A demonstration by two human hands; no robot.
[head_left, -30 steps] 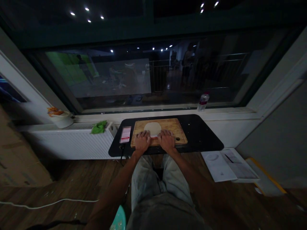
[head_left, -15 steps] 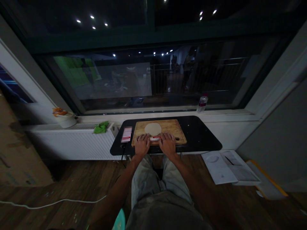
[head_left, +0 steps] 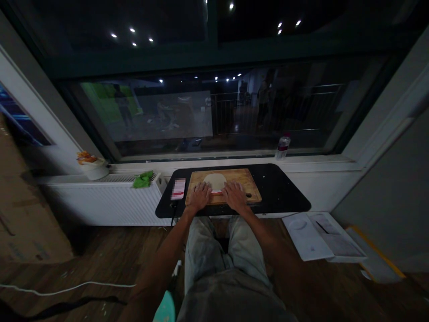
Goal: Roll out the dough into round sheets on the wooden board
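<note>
The rolling pin (head_left: 217,192) has rolled forward to the dough (head_left: 215,180). Left hand (head_left: 200,197) and right hand (head_left: 235,197) press it, each grip spread flat.

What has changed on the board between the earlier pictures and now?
The left hand and the right hand rolled the rolling pin forward, from the near edge of the board up to the near rim of the dough. Both palms lie flat on it; nothing was taken or released. Dough, board and bottle stayed in place.
</note>
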